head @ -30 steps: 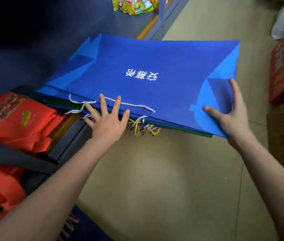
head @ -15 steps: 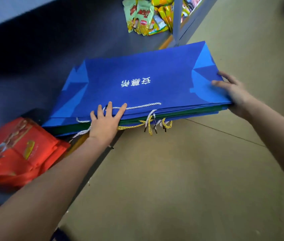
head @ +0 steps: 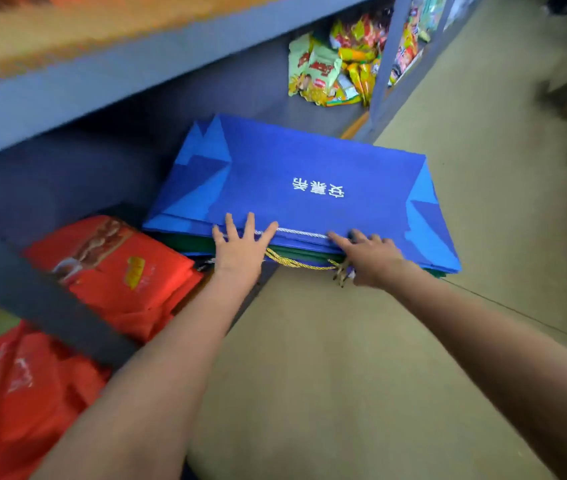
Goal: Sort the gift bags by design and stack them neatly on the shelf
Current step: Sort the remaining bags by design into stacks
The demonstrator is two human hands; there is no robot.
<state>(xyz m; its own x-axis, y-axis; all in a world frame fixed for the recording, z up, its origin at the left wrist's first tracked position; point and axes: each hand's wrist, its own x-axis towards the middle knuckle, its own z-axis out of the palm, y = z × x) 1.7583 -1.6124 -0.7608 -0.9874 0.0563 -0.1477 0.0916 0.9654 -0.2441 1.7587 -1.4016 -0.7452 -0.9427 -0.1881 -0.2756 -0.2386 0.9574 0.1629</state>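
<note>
Gift bags (head: 296, 188): lying flat, overhanging the shelf (head: 67, 181).
Left hand (head: 240, 251): fingers spread, pressing the near edge.
Right hand (head: 368, 258): flat, pushing beside the handles.
Next: likely sliding the stack fully in.

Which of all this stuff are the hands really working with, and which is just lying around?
Part of the job:
- blue gift bag on top of the stack
- green bag under it
- left hand and right hand, both at the stack's near edge
- shelf

Just lying about:
- snack packets
- red bags beside the stack
</note>
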